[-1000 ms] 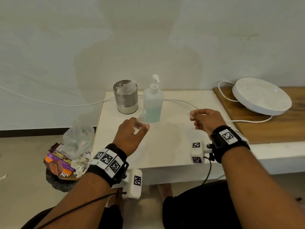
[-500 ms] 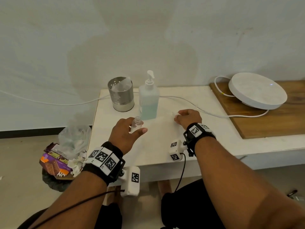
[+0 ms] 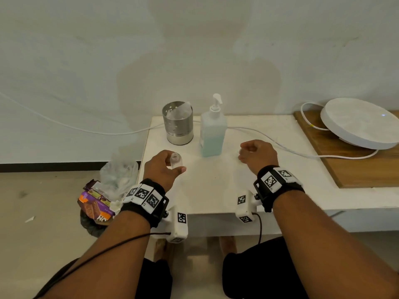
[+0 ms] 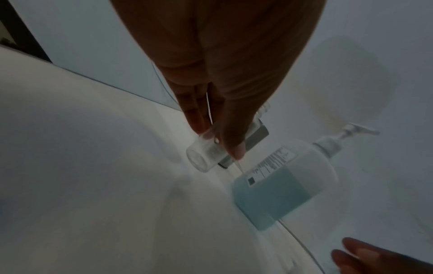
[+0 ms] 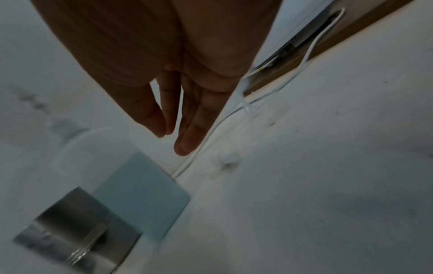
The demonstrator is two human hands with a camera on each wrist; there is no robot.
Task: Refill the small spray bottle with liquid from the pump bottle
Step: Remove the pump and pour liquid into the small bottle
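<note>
The left hand [image 4: 218,77] pinches a small clear spray bottle [image 4: 206,155] between fingertips and thumb above the white worktop [image 4: 82,166]. Just beside it stands the pump bottle [image 4: 281,181], about half full of blue liquid. Fingers of the right hand [image 4: 365,257] show at the lower right corner.

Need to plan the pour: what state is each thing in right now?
small spray bottle: uncapped, looks empty, gripped by left hand
pump bottle: upright on table, pump fitted, about half full
spray cap: off, lying on table
right hand: relaxed, holds nothing
metal cup: upright
</note>
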